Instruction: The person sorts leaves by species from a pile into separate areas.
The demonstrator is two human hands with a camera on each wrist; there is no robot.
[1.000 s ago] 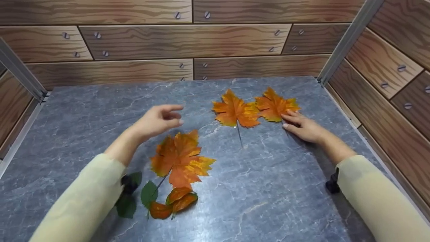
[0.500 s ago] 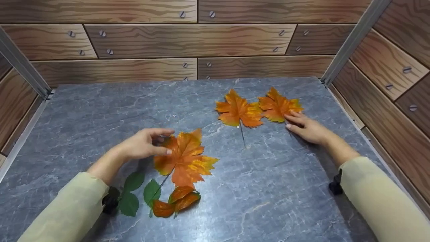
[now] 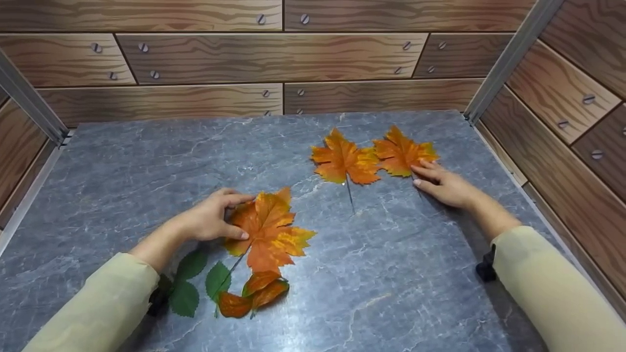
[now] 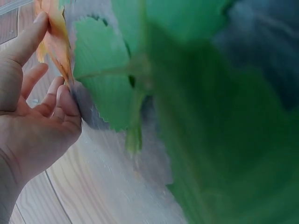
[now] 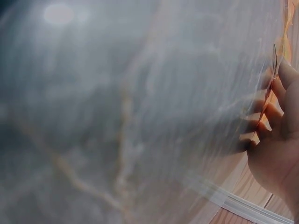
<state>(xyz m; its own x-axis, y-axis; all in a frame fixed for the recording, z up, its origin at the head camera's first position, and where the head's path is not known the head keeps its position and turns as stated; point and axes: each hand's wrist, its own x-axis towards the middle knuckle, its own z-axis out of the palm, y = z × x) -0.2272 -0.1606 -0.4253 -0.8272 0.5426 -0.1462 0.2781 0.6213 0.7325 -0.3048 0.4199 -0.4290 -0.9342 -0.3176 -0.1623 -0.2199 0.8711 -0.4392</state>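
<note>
In the head view a large orange-yellow maple leaf (image 3: 274, 239) lies left of centre. My left hand (image 3: 208, 215) is at its left side, the thumb on its surface and the index finger at its upper edge, thumb and index spread apart. In the left wrist view the thumb touches the orange leaf (image 4: 57, 32), with the other fingers bent below its edge. At the back right, my right hand (image 3: 445, 187) rests with its fingertips on the lower right of another maple leaf (image 3: 398, 152), thumb beside the stem. A third maple leaf (image 3: 342, 161) adjoins it, its thin stem pointing toward me.
Green leaves (image 3: 185, 297) spread below the left wrist and blur across the left wrist view. Curled orange leaves (image 3: 264, 291) lie near the large leaf's stem. The grey marbled table (image 3: 415, 274) is bounded by wood-patterned walls (image 3: 210, 58) at back and sides.
My left hand has come down and toward me, from above the large maple leaf onto its left side. My right hand stays on the far right leaf. The leaves have hardly moved.
</note>
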